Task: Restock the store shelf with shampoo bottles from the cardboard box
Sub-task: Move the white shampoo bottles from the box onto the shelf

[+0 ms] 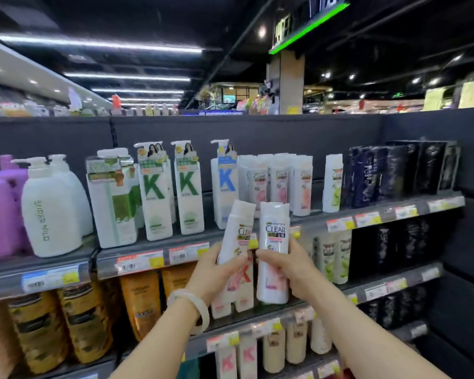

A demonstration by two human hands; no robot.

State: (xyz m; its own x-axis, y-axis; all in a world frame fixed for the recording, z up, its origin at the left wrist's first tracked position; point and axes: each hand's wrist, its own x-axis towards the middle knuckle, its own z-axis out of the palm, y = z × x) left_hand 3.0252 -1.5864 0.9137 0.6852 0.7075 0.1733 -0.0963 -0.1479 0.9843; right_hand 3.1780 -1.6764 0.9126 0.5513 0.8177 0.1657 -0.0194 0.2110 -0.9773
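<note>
My left hand (216,272) grips a white Clear shampoo bottle (237,231), tilted a little to the right. In my right hand (290,272) stands a second white Clear bottle with a pink base (273,250), held upright. Both bottles hang in front of the upper shelf's edge (312,222), side by side and almost touching. Behind them on that shelf stands a group of the same white and pink Clear bottles (278,181). The cardboard box is out of view.
Tall white K pump bottles (188,192) stand left of the Clear group; a lone white bottle with green (332,184) and dark boxes (394,173) stand right. A gap lies between the Clear group and the lone bottle. Lower shelves hold orange bottles (140,302) and more white ones.
</note>
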